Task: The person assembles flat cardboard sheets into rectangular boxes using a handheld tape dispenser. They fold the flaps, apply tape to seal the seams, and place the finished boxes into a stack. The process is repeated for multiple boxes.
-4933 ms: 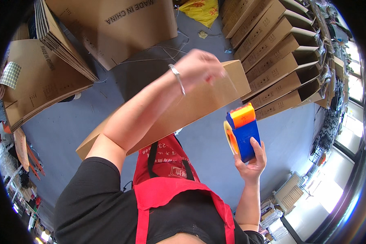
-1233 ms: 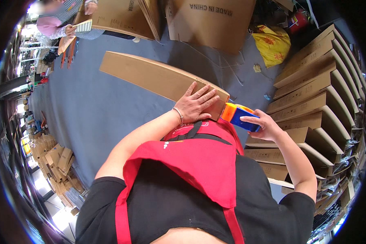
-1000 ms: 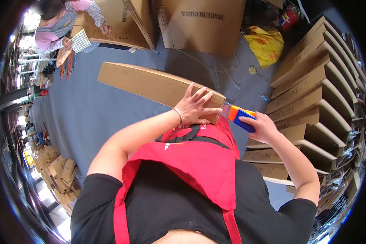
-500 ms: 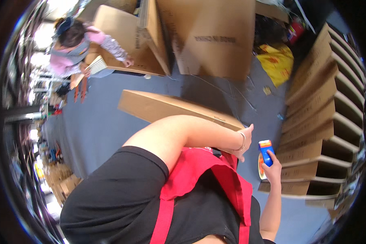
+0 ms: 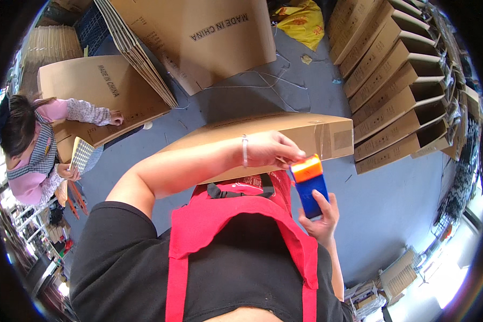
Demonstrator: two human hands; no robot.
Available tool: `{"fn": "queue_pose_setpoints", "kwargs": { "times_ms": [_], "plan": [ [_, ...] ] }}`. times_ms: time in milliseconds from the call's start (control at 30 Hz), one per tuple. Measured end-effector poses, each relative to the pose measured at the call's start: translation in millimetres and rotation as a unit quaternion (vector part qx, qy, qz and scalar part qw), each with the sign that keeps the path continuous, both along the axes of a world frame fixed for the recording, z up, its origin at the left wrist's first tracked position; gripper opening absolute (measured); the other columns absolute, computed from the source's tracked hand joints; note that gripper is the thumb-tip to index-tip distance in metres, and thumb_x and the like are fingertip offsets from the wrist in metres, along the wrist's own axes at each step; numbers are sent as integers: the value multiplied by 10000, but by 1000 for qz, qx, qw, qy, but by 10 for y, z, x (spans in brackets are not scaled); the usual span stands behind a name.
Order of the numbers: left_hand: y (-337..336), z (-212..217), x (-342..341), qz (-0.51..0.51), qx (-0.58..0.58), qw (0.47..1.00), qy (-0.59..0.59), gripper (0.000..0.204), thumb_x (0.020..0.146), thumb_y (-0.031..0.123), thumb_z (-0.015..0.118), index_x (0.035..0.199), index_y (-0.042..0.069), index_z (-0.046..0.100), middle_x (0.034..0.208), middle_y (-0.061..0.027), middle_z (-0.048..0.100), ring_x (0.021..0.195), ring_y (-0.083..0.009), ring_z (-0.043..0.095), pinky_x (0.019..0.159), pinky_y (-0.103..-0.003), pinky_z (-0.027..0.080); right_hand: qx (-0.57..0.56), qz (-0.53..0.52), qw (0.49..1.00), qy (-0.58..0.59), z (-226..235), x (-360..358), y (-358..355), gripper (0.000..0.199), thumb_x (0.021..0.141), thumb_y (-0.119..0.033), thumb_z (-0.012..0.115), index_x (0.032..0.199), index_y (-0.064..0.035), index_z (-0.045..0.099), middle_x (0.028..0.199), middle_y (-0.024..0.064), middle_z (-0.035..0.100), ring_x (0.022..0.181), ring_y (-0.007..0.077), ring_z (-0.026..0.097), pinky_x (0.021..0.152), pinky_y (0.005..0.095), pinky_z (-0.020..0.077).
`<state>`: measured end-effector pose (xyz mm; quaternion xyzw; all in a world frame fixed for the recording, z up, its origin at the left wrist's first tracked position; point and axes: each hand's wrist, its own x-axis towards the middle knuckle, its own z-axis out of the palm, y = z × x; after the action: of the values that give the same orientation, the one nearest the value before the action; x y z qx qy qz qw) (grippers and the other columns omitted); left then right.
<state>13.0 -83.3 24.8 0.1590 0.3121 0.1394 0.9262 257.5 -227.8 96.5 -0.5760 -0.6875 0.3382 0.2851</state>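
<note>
My right hand (image 5: 323, 219) grips a blue tape dispenser (image 5: 310, 192) with an orange front end. It is held upright in front of my red apron. My left hand (image 5: 271, 150) is at the orange end, its thumb and fingers pinched together. Whatever lies between those fingertips is too small to make out. Just beyond both hands lies a long brown carton (image 5: 298, 126), partly covered by my left forearm. Clear tape shows across its right end.
Open-topped cartons (image 5: 383, 102) stand in a row at the right. Large flat cardboard sheets (image 5: 220, 48) rise at the back, near a yellow bag (image 5: 300, 24). At the left a co-worker (image 5: 32, 145) handles cardboard. Loose straps (image 5: 268, 80) lie on the grey floor.
The tape dispenser has come left and up toward my left hand. My left hand has left the carton's end and now pinches at the orange front. My view has turned rightward.
</note>
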Motion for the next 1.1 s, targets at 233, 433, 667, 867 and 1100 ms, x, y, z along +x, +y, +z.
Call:
{"fn": "queue_pose_setpoints", "kwargs": {
  "times_ms": [233,433,667,867,1100],
  "plan": [
    [-169,-61,-970,42,-1,998,56,155,954,150,754,947,-5,762,857,-54,731,763,-112,669,712,-250,557,-85,-15,994,72,15,-1091,-176,664,711,-60,914,1327,-171,691,1129,160,622,953,275,663,793,345,582],
    [361,-281,-1526,73,35,992,95,137,956,105,723,958,-30,742,874,-73,716,750,-124,636,699,-253,528,-96,-77,992,-1,-46,-1042,-809,649,725,-51,903,1325,-184,695,1094,151,620,949,269,674,783,348,587],
    [466,-1121,-1105,-196,267,893,306,687,882,591,741,1251,16,669,1109,-172,728,1012,-206,673,931,-349,531,-121,-121,985,-23,-775,-1149,-992,634,675,-25,850,1274,-187,724,1010,149,617,862,311,670,738,383,583],
    [222,-1499,-1004,-218,487,652,539,1054,817,741,713,1613,173,320,1593,-260,367,1489,-391,361,1188,-459,364,-95,-133,986,-13,-849,-1153,-1153,676,674,-33,856,1308,-210,702,998,136,615,837,297,664,731,382,581],
    [192,-1113,-1233,-410,433,758,264,1082,922,821,436,1599,-11,292,1661,-239,286,1562,-355,234,1273,-460,157,-79,-118,990,-6,-876,-1136,-1075,659,699,-50,831,1322,-218,697,1009,137,611,852,303,664,752,388,582]
  ]
}}
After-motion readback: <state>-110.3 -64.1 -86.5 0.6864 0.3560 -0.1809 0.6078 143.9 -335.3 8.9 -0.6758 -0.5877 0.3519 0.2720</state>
